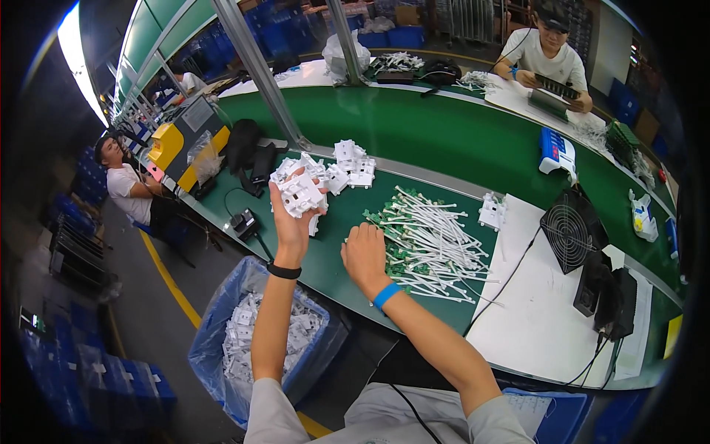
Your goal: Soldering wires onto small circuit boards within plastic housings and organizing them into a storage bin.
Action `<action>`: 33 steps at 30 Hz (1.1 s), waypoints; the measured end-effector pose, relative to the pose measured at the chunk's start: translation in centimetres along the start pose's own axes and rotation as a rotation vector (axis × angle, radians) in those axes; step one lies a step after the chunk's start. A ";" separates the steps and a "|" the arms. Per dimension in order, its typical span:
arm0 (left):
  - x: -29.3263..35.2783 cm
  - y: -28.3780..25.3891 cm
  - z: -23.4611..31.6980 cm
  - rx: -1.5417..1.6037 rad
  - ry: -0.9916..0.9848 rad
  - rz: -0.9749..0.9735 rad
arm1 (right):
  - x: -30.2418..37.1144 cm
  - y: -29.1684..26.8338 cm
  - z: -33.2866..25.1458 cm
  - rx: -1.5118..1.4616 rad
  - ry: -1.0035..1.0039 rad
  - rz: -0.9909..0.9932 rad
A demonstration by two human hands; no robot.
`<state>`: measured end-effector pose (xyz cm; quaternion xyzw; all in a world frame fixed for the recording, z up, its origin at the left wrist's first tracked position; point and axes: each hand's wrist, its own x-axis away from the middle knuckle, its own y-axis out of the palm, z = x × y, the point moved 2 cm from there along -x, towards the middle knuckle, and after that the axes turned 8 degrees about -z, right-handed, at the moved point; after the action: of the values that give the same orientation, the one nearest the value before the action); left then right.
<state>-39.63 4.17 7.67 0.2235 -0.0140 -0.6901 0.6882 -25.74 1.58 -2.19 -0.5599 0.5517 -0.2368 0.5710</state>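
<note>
My left hand (291,233) is raised over the bench's left part, its fingers wrapped round a white plastic housing (302,194) with slots and a dark square hole. Just behind it lies a pile of similar white housings (356,166), partly hidden by that hand. My right hand (364,253) rests low at the left edge of a heap of small green circuit boards (401,250) with white cables (444,240). Its fingers curl down, and whatever they may hold is hidden. One more white housing (492,212) sits apart, right of the cables.
Below the bench at left stands a blue-lined bin (203,348) full of white parts. To the right are a black fan (569,229) and dark power adapters (606,292) with trailing wires. A metal post (259,74) rises behind the bench. Co-workers sit across and at far left.
</note>
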 end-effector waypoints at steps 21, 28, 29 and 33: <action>3.2 5.4 1.1 0.334 -0.422 -0.377 | -0.1 -16.5 5.5 -1.770 0.066 0.179; 4.2 11.9 1.5 0.007 -0.702 -0.645 | 2.5 -22.5 9.3 -1.014 -0.234 0.220; 4.3 12.4 1.3 -0.026 -0.718 -0.660 | 3.1 -23.0 9.7 -0.865 -0.264 0.165; 4.5 14.4 -0.4 -0.099 -0.753 -0.602 | 4.8 -24.0 11.5 -0.648 -0.304 0.081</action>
<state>-25.69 -0.74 10.70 -0.0806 -0.1639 -0.8914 0.4148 -5.78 -4.63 14.95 -0.7183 0.5288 0.0595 0.4482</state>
